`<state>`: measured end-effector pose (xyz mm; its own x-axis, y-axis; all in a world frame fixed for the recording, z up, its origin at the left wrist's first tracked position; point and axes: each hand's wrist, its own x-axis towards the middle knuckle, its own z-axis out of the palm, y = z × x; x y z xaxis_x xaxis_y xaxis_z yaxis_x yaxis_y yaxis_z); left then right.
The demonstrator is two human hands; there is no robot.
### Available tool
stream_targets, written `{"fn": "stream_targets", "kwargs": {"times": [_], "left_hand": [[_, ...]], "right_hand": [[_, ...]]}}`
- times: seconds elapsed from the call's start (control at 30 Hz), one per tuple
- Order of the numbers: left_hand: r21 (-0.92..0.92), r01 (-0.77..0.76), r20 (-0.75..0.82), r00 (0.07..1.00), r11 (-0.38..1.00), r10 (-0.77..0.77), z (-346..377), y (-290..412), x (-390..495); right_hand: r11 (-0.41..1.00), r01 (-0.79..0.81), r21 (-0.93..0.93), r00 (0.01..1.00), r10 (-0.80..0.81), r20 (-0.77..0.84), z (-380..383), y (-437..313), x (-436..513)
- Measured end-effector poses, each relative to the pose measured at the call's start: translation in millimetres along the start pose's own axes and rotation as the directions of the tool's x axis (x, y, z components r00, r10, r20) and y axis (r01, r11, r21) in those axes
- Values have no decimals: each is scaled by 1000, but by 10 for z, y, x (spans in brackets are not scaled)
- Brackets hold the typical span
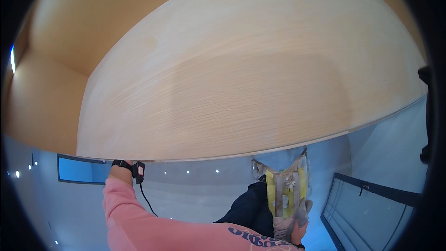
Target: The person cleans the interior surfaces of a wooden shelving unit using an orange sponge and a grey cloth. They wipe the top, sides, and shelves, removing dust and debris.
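Observation:
A broad pale wood-grain panel (244,87) with whitish, dust-like smears fills the middle and top of the view. My left arm, in a pink sleeve, reaches up to its near edge. The wrist wears a black strap with a small black device (139,172) and a cable. Beyond the wrist, the panel's edge hides my left hand. Lower down at the right, my right hand (298,231) grips a grey cloth (301,213) beside a worn, stained stepladder (279,195) with yellow parts. A second, pinkish-grey cloth-like piece (283,226) lies against the ladder.
Wood-coloured cabinet walls (45,94) rise at the left. A dark-framed glass door or panel (369,212) with a handle stands at the lower right. My leg in dark trousers (249,204) is next to the ladder. A pale floor (188,195) with light reflections lies below.

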<state>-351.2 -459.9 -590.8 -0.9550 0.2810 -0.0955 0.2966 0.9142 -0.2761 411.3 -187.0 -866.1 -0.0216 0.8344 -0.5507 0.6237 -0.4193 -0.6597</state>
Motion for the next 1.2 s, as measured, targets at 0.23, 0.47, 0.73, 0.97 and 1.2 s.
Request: {"fn": "stream_targets", "kwargs": {"times": [0.23, 0.47, 0.73, 0.97, 1.2], "left_hand": [[23, 108, -54, 993, 994, -106, 306, 116, 178], [16, 32, -41, 999, 999, -31, 229, 376, 8], [42, 33, -98, 995, 999, -29, 248, 523, -65], [-75, -209, -111, 973, 975, 200, 14, 1024, -634], [-79, 195, 119, 976, 978, -185, -34, 933, -907]], "right_hand": [[999, 30, -14, 999, -29, 36, -22, 10, 67], [997, 80, -10, 996, -80, 41, -42, -9, 17], [999, 11, 37, 997, -14, 75, -28, -70, 46], [997, 73, 16, 992, -74, 99, -57, -125, 27], [998, -37, 42, 988, 31, 152, -126, -17, 164]]}}
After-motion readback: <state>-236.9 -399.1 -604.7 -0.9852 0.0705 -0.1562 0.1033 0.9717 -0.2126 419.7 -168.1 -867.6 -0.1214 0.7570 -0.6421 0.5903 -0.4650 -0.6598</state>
